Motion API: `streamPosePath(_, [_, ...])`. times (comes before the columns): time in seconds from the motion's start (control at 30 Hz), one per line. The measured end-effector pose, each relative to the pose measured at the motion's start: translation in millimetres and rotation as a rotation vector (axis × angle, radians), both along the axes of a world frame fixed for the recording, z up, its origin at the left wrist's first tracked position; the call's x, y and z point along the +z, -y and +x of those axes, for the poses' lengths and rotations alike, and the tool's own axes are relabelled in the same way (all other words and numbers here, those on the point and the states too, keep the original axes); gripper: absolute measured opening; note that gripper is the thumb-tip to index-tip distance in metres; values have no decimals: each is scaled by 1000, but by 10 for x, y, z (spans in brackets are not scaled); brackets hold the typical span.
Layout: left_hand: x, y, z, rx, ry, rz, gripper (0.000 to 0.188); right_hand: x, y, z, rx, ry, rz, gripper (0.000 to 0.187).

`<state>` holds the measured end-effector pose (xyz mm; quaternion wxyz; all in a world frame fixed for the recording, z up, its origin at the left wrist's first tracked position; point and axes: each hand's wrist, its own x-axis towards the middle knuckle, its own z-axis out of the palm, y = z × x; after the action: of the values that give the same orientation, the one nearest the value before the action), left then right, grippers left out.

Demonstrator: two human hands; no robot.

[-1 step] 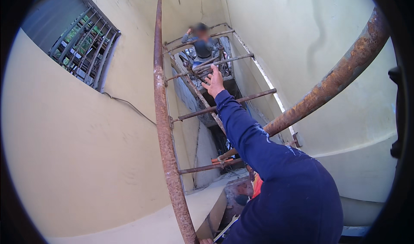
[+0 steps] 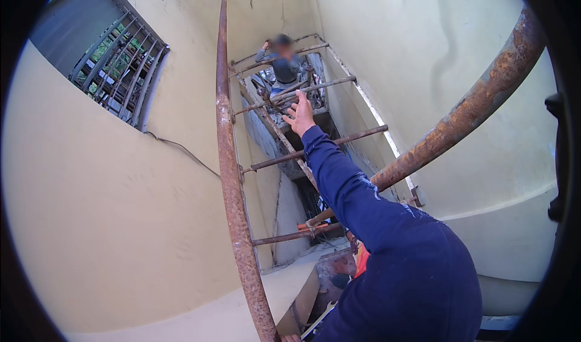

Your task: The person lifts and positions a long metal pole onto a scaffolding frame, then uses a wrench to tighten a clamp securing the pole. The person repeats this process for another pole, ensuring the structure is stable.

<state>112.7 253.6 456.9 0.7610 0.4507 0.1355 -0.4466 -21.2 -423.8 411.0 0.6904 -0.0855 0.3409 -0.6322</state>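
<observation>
My right hand, in a dark blue sleeve, is stretched out ahead of me with its fingers apart and nothing in it. In the picture it overlaps the scaffold's crossbars; I cannot tell whether it touches one. At the lower edge, a sliver of my left hand shows against the rusty upright pole, its fingers apparently wrapped round it. The rest of that hand is out of the picture. Beyond my right hand, a person in grey sits or crouches at the far end of the scaffold, one hand raised to the head.
A thick rusty curved pipe crosses on the right. Cream walls stand close on both sides. A barred window is at upper left, with a cable below it. Low down are a ledge and something orange.
</observation>
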Motion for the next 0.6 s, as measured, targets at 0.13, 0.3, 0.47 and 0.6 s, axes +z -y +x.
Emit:
streamPosePath(0.13, [-11,71,36,-28,-3,-10,69,149,99,-29,-16,28,-31,93])
streamPosePath(0.3, [-12,29,59,-52,-14,-7,70,244,99,-84,0,22,-33,95])
streamPosePath(0.47, [-71,45,58,-75,-10,-12,70,408,65,-77,-3,43,-59,100])
streamPosePath(0.6, [-103,50,56,-98,-17,-28,71,635,47,-125,6,45,-128,109])
